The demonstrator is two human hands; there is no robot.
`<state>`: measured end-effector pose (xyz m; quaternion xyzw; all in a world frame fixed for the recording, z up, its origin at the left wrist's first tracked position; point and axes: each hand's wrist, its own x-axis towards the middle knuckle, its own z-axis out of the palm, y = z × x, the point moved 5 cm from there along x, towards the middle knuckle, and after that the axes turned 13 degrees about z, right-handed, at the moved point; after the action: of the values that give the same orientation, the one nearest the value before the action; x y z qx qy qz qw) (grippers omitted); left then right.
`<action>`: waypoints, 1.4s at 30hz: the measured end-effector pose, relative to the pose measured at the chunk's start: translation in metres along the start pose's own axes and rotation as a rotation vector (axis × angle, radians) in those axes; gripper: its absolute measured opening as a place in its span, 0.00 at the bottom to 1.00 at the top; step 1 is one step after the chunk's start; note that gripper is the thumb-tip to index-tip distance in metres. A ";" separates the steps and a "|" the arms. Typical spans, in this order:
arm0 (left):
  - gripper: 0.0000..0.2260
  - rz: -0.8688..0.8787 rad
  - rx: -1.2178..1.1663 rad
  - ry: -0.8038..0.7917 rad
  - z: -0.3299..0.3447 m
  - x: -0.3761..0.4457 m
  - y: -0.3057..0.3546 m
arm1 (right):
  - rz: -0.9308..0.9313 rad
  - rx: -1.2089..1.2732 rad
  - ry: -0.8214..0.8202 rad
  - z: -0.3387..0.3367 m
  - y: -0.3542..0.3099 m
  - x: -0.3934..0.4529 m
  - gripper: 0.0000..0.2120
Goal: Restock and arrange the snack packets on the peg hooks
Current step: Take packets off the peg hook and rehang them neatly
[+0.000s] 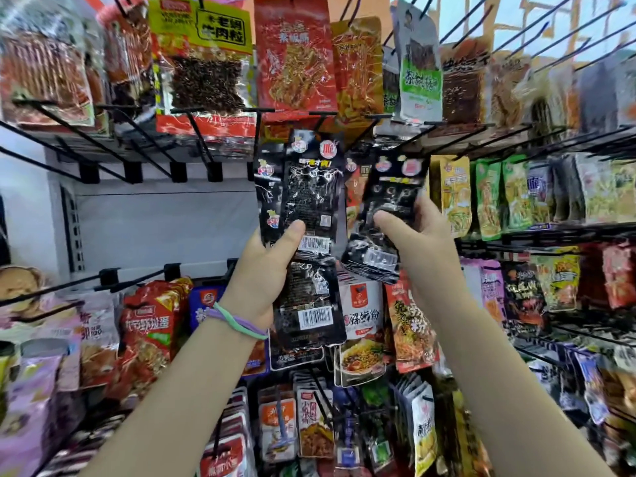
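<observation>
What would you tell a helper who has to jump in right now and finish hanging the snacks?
Left hand: grips a stack of black snack packets, thumb across the front, barcodes facing you.
Right hand: grips another black packet, raised beside the first stack.
Both lots are held up in front of the middle row of peg hooks. I cannot tell whether any packet's hole is on a hook.
Done: the rows above, to the right and below carry hanging packets.
Left: the hooks at middle left, in front of the bare white back panel, hold nothing. Probably hang the black packets in that row and straighten them.
</observation>
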<state>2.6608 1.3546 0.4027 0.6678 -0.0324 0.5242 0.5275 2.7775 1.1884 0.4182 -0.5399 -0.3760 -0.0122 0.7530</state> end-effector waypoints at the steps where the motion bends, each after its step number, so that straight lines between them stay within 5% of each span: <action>1: 0.15 0.017 0.024 0.020 -0.002 -0.001 0.001 | -0.065 -0.042 0.062 -0.003 -0.003 -0.004 0.05; 5: 0.12 0.081 0.077 0.057 0.001 -0.003 0.001 | -0.324 -0.267 0.162 0.017 -0.013 -0.017 0.06; 10: 0.11 0.098 0.044 0.053 0.005 -0.004 -0.002 | -0.186 -0.221 -0.082 0.048 0.005 -0.015 0.11; 13: 0.20 0.100 0.016 0.013 0.006 -0.006 -0.003 | -0.230 -0.310 0.019 0.045 0.009 -0.012 0.13; 16: 0.18 0.097 -0.034 0.003 0.007 -0.004 -0.004 | -0.156 -0.348 0.112 0.036 0.011 -0.005 0.23; 22: 0.18 0.078 0.006 0.074 0.003 0.010 -0.005 | 0.051 -0.111 0.089 0.009 0.019 0.019 0.20; 26: 0.24 0.046 -0.005 0.069 0.005 0.017 -0.006 | 0.091 -0.101 0.207 -0.011 0.012 0.037 0.09; 33: 0.41 0.028 -0.040 0.023 0.017 0.026 -0.009 | 0.094 -0.168 0.244 -0.011 -0.002 0.063 0.11; 38: 0.31 0.037 -0.053 0.035 0.018 0.034 -0.011 | 0.083 -0.176 0.265 -0.012 0.005 0.064 0.18; 42: 0.33 0.029 -0.062 0.013 0.017 0.034 -0.017 | 0.120 -0.147 0.268 -0.013 0.010 0.067 0.11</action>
<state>2.6975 1.3671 0.4183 0.6471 -0.0550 0.5349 0.5404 2.8375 1.2080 0.4471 -0.6085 -0.2373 -0.0668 0.7543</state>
